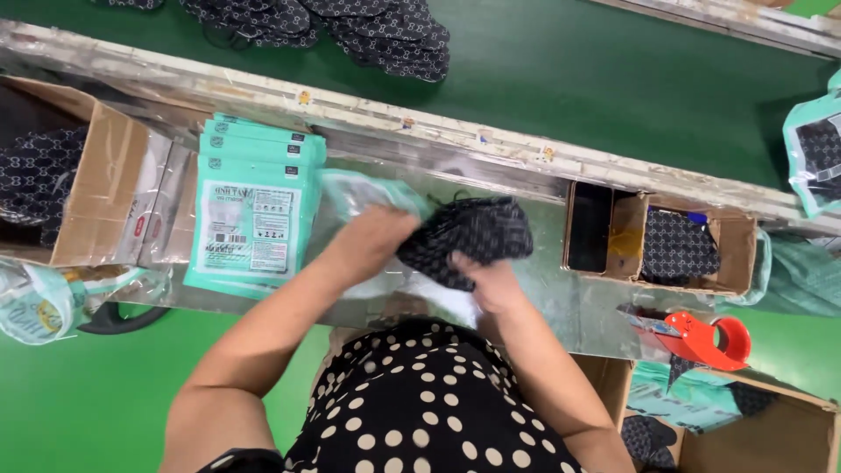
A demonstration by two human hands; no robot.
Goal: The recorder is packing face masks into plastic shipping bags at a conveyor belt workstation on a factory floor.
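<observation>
A stack of black patterned face masks (pixel 477 232) sits at the middle of the shiny work surface (pixel 574 302). My right hand (pixel 489 282) grips its near edge. My left hand (pixel 378 238) presses against its left side and also touches a teal-and-clear plastic pouch (pixel 363 194) that lies under and behind the masks. Whether the masks are partly inside the pouch, I cannot tell. A pile of flat teal pouches (pixel 254 206) lies just left of my left hand.
An open cardboard box (pixel 83 188) with more black masks stands at the left. A small cardboard tray (pixel 692 250) with masks sits at the right, an orange tape dispenser (pixel 705 337) near it. Behind runs a green belt (pixel 569 79) carrying masks (pixel 385 35). Another box (pixel 771 429) lies at lower right.
</observation>
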